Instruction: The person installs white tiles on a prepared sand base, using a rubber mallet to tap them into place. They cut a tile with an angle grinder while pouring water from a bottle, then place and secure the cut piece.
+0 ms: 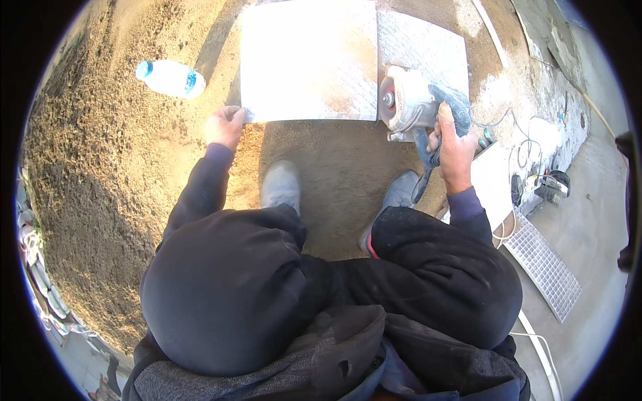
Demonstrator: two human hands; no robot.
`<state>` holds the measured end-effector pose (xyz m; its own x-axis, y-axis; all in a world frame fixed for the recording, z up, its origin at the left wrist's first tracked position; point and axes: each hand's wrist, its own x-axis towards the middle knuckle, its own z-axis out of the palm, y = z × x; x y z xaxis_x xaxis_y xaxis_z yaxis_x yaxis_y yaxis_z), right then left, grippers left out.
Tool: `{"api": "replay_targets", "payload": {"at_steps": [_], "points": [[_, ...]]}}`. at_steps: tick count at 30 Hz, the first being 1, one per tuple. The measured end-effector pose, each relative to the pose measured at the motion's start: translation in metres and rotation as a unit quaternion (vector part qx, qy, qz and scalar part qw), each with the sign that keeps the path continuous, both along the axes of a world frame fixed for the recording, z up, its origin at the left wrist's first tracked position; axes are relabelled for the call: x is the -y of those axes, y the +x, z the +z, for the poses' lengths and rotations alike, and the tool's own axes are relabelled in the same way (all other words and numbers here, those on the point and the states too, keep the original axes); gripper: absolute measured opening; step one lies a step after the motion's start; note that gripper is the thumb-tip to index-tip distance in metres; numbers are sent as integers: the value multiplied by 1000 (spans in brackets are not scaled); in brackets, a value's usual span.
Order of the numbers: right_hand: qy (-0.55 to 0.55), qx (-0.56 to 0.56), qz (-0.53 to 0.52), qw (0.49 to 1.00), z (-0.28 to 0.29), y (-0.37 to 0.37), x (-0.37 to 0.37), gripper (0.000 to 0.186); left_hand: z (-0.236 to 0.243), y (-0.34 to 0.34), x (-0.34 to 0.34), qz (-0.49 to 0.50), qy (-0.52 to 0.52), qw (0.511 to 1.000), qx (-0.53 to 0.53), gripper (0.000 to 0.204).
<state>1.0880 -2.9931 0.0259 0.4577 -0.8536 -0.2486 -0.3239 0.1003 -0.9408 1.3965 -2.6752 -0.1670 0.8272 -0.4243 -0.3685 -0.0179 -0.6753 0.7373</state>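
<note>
My right hand (456,146) is wrapped around the handle of a power tile saw (409,107), a handheld cutter with a pale guard and a dark blue-grey body. The saw stands over the right-hand tile (435,53), near its lower edge and next to the line where it meets the left-hand tile (301,60). Dust hides whether its blade touches the surface. With thumb and fingers pinched, my left hand (226,127) grips the near left corner of the big pale left-hand tile. Brownish dust lies on both tiles.
A plastic bottle (170,78) with blue cap lies on the sandy ground (100,167) at left. My shoes (281,185) are just below the tiles. To the right are a cable (521,130), a white panel (491,180), a dark tool (554,187) and a gridded sheet (545,267).
</note>
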Motion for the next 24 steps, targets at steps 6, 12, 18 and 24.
{"api": "replay_targets", "payload": {"at_steps": [6,12,18,24], "points": [[-2,11,-8,1000,6,-1,1,30,-13,2,-3,17,-29,999,-15,26],[14,18,-19,1000,8,-2,-2,30,-18,10,-5,-15,25,999,19,29],[9,-4,-4,1000,10,-1,-4,30,-4,9,0,-44,58,996,46,28],[14,5,-5,1000,6,0,-9,32,18,3,8,-73,86,990,85,26]]}}
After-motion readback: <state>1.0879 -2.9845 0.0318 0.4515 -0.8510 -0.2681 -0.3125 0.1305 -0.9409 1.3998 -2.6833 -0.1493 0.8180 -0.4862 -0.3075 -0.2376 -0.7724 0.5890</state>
